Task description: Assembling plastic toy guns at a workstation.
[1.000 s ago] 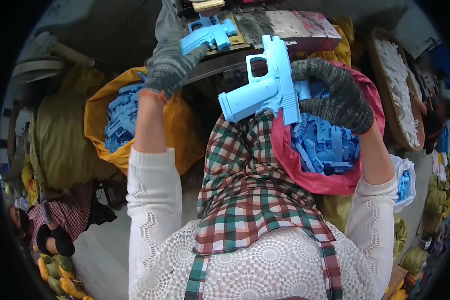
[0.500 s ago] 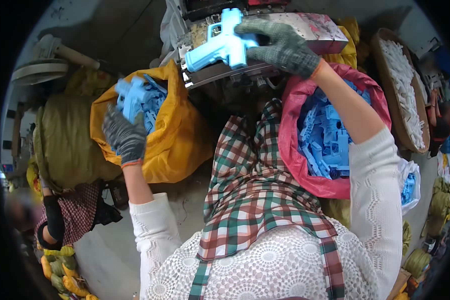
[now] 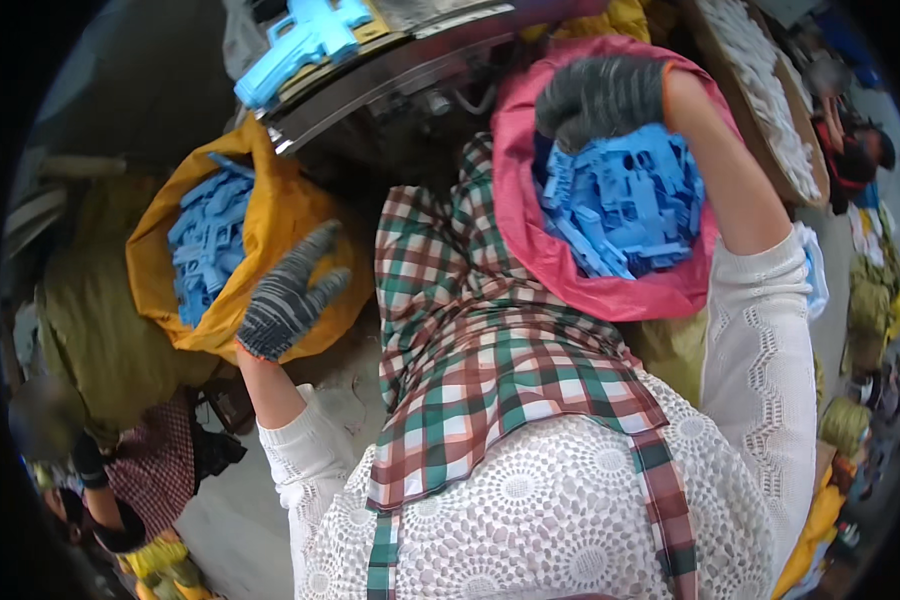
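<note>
My left hand, in a grey knitted glove, is open with fingers stretched out in front of the yellow sack. It holds nothing. Blue plastic toy pistols fill that sack. My right hand, gloved the same way, is over the far part of the pink sack, close above its heap of blue plastic toy pistol parts. Its fingertips point down and are partly hidden, so their grip is unclear. On the bench at the top left lies a light blue toy pistol, untouched by either hand.
The metal-edged bench runs along the top. Beyond the pink sack stands a long brown tray of white pieces. A large olive sack is at the left. Another person is at the lower left, and one more at the far right.
My right hand has let go of the toy pistol at the bench and moved over the pink sack. My left hand has released a blue toy pistol at the yellow sack and drawn rightward. The view has shifted.
</note>
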Demonstrator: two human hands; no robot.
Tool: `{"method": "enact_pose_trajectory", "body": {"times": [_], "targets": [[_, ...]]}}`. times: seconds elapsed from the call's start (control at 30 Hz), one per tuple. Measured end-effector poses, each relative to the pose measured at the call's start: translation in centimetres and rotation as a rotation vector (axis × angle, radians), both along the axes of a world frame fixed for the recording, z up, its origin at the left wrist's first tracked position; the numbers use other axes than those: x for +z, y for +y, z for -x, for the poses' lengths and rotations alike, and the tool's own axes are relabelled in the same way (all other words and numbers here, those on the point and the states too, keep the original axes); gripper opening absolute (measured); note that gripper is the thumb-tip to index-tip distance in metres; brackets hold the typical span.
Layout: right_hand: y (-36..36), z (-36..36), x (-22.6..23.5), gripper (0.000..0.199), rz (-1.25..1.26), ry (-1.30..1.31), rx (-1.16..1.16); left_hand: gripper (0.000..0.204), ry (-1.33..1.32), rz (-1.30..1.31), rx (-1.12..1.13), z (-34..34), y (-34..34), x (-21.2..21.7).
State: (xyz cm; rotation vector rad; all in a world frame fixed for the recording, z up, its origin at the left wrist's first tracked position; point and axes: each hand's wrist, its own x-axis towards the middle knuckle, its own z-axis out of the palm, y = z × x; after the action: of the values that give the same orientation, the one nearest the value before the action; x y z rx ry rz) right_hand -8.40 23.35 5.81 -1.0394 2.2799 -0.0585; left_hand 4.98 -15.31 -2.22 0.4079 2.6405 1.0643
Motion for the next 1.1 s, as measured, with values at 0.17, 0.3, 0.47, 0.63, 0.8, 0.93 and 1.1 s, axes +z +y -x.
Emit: {"method": "enact_pose_trajectory", "body": {"times": [0.17, 0.3, 0.47, 0.63, 0.8, 0.93, 1.1], "targets": [[5.1, -5.3, -12.3, 0.035, 0.102, 0.61, -0.03, 0.056, -0.088, 0.211, -0.279, 1.2, 5.6, 0.4], [5.6, -7.3, -10.0, 0.02, -0.068, 0.726, 0.006, 0.055, -0.063, 0.176, -0.287, 0.7, 7.7, 0.8], [4.2, -9.7, -1.8, 0.027, 0.135, 1.035, -0.066, 0.06, 0.227, -0.371, -0.219, -0.4, 11.0, 0.6], [-3.3, -11.9, 0.8, 0.038, 0.522, 0.906, 0.019, 0.066, 0.021, -0.652, -0.151, -0.4, 14.1, 0.5], [-4.4, -11.7, 1.8, 0.04, 0.597, 0.515, -0.098, 0.065, 0.355, -0.482, 0.109, 0.4, 12.3, 0.8], [-6.1, -10.7, 1.2, 0.037, 0.669, 0.558, -0.089, 0.064, 0.727, -0.032, 0.027, 1.5, 11.5, 1.3], [-5.1, -8.9, 1.3, 0.04, 0.85, 0.462, -0.166, 0.073, 0.677, 0.196, 0.013, 3.1, 11.4, 3.1]]}}
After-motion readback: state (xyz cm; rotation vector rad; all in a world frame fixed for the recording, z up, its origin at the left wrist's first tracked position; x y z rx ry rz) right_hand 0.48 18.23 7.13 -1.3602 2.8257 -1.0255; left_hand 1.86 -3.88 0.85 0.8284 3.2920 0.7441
